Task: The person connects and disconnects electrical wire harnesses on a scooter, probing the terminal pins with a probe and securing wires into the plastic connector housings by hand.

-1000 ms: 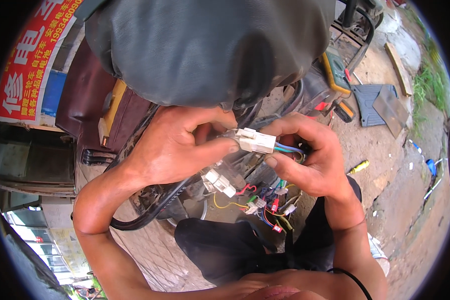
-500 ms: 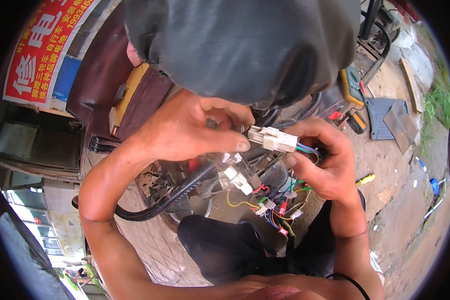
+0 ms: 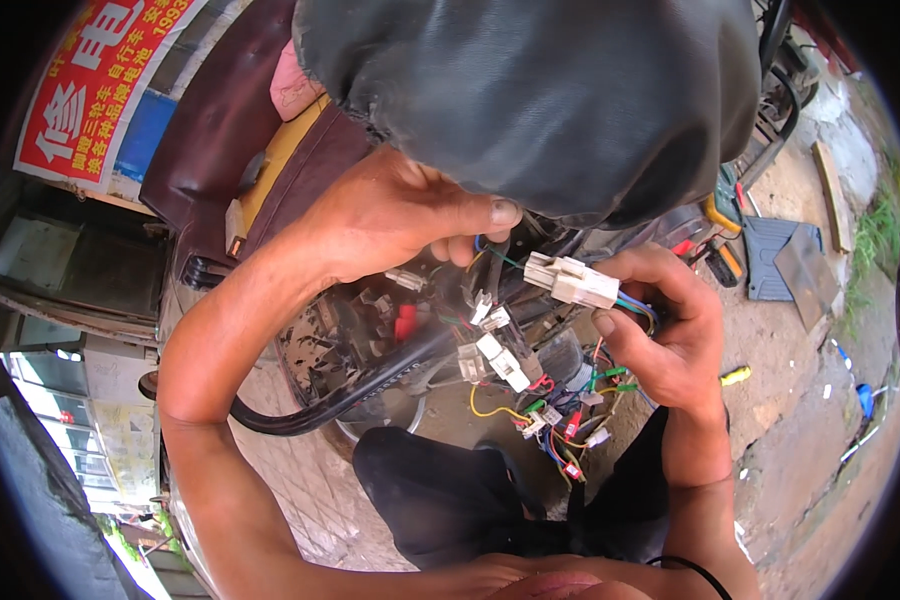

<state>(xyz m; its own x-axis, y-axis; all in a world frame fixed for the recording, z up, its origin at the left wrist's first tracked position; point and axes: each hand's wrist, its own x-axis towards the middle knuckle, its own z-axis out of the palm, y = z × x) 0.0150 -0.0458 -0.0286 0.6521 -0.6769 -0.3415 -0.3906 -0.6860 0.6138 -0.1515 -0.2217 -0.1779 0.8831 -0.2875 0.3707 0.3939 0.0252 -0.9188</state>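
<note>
A white wire connector sits pinched between the thumb and forefinger of my right hand. Blue and other coloured wires leave its right end and pass by my fingers. From its left end a thin green wire runs toward my left hand. That hand is closed, thumb over curled fingers, on a few thin wires just under the black seat; its grip is partly hidden. Below hang further white connectors and a loose bundle of coloured wires with small red and green ends.
A black curved tube crosses below my left forearm. Left of the seat is a maroon padded seat. A yellow-edged multimeter, a dark mat and a yellow-handled tool lie at the right. A red connector sits within the frame.
My left hand has moved up and away from the connector's left end, baring the thin wires there. My right hand still holds the connector. The view has shifted slightly.
</note>
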